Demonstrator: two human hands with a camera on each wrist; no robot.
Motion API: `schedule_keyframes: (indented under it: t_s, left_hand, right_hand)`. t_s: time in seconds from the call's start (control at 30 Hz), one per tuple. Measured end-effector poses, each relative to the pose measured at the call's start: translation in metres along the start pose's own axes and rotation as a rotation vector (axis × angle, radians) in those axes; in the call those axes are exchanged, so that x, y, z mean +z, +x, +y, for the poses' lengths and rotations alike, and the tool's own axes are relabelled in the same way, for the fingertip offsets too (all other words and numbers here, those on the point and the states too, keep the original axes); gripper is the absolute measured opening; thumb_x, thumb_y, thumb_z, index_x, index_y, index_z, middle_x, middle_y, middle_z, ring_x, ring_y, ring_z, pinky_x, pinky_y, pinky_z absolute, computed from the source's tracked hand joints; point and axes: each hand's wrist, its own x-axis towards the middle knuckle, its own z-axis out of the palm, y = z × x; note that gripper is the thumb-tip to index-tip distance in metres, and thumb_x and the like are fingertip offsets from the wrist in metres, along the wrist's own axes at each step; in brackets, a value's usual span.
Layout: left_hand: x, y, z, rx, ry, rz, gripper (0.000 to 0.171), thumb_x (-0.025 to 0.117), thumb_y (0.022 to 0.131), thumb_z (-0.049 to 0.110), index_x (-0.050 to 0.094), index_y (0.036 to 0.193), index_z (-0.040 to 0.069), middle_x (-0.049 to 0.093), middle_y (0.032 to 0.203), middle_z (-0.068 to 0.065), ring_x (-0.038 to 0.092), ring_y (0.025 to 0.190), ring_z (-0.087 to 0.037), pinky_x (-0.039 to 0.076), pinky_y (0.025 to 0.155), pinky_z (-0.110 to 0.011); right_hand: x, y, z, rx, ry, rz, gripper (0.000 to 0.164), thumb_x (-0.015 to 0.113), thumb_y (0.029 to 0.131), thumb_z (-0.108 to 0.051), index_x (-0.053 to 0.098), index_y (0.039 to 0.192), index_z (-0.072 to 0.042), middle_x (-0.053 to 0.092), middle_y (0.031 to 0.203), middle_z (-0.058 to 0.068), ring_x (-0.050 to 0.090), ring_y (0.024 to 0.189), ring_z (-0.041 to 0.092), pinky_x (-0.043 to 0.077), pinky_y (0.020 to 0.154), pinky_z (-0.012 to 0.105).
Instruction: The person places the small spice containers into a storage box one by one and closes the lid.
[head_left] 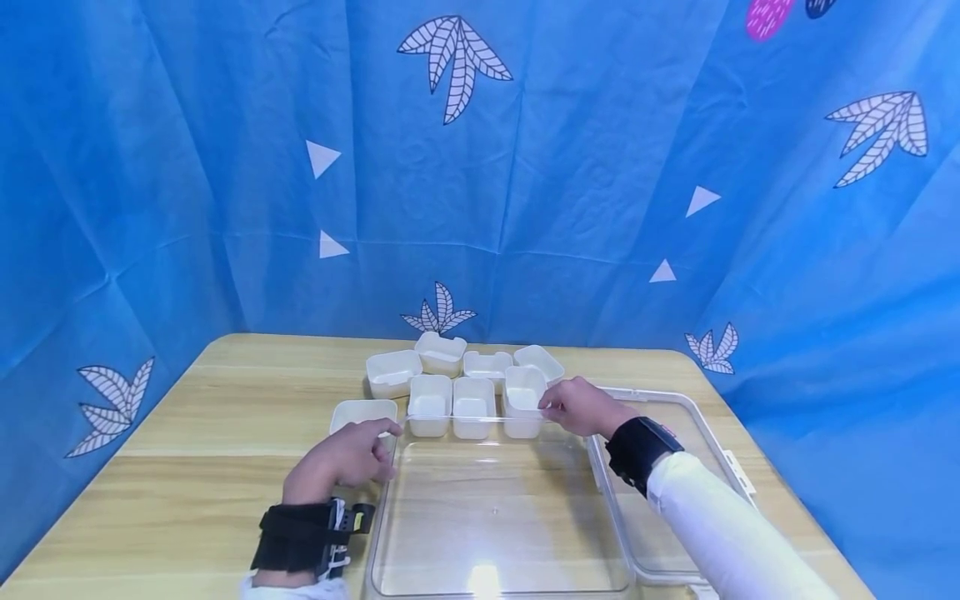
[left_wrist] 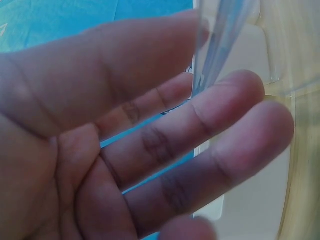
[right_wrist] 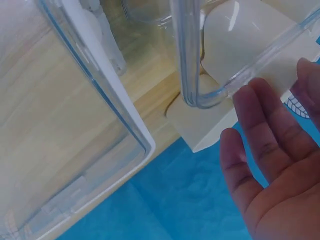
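A large clear plastic box (head_left: 495, 517), with no lid on, stands on the table in front of me. My left hand (head_left: 347, 460) holds its far left corner; in the left wrist view the thumb and fingers (left_wrist: 235, 100) come up to the clear wall. At the far right corner my right hand (head_left: 581, 407) grips the rim, fingertips (right_wrist: 250, 92) against it in the right wrist view. Just beyond the far wall sit several small white bins, one of them a tall white bin (head_left: 523, 400) beside my right fingertips. Another white bin (head_left: 363, 411) lies past my left hand.
A clear lid (head_left: 678, 492) with a white rim and clips lies right of the box, under my right forearm. More white bins (head_left: 441, 350) stand behind the front row. Blue printed cloth (head_left: 480, 183) hangs around the wooden table (head_left: 187, 475).
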Motion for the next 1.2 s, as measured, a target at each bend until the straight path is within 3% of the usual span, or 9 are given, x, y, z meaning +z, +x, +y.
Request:
schedule_keyframes:
  t_s: [0.37, 0.57, 1.2]
  left_hand:
    - [0.0, 0.002, 0.0, 0.002, 0.003, 0.0, 0.054, 0.072, 0.079, -0.003, 0.052, 0.13, 0.002, 0.057, 0.075, -0.002, 0.051, 0.063, -0.019, 0.041, 0.057, -0.031]
    - [0.0, 0.001, 0.0, -0.035, -0.017, -0.006, 0.055, 0.072, 0.08, -0.003, 0.052, 0.131, 0.003, 0.057, 0.076, -0.004, 0.052, 0.064, -0.02, 0.041, 0.057, -0.031]
    - [0.001, -0.003, 0.0, -0.009, -0.036, 0.004, 0.055, 0.072, 0.08, -0.005, 0.052, 0.13, 0.002, 0.057, 0.075, -0.004, 0.05, 0.06, -0.019, 0.041, 0.054, -0.031]
  right_hand:
    - [0.008, -0.001, 0.003, 0.019, -0.01, 0.101, 0.01, 0.067, 0.087, -0.001, 0.072, 0.079, -0.007, 0.063, 0.072, -0.007, 0.051, 0.061, 0.004, 0.047, 0.06, 0.023]
    - [0.009, 0.0, 0.002, 0.051, 0.001, 0.119, 0.008, 0.068, 0.087, -0.001, 0.073, 0.083, -0.005, 0.066, 0.075, -0.005, 0.057, 0.065, 0.005, 0.051, 0.063, 0.025]
    - [0.015, 0.001, 0.001, 0.158, -0.014, 0.185, 0.009, 0.069, 0.086, -0.001, 0.073, 0.08, -0.006, 0.069, 0.073, -0.002, 0.064, 0.07, 0.012, 0.055, 0.068, 0.03]
